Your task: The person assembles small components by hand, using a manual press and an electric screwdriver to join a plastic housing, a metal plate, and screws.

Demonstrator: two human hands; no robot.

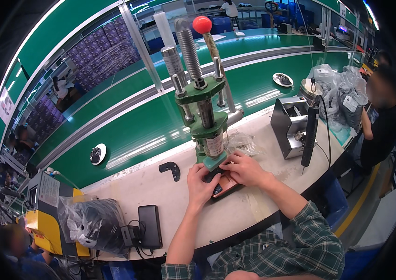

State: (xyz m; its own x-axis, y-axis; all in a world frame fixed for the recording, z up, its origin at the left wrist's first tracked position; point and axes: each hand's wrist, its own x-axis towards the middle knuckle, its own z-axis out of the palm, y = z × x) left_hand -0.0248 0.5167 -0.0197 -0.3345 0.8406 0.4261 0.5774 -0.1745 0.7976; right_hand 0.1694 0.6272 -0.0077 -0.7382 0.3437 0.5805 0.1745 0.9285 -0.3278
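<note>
Both my hands work under the head of a green hand press [207, 121] with a red ball on its lever [202, 25]. My left hand [199, 185] grips the left side of a small black plastic part [216, 177], thumb and fingers closed on it. From the other side my right hand [244, 169] pinches the same part with its fingertips. An orange-brown fixture [228, 184] lies beneath it. The press's green pad [214, 161] is just above the part, and my fingers partly hide it. A curved black plastic piece [170, 170] rests on the table left of the press.
A black power bank-like box with cables [149, 226] and a bagged bundle of black parts [97, 224] stand at left. On the right are a metal box-shaped device [291, 126] and a hanging electric screwdriver [310, 135]. Behind runs a green conveyor [151, 126] carrying white plates; co-workers sit at both sides.
</note>
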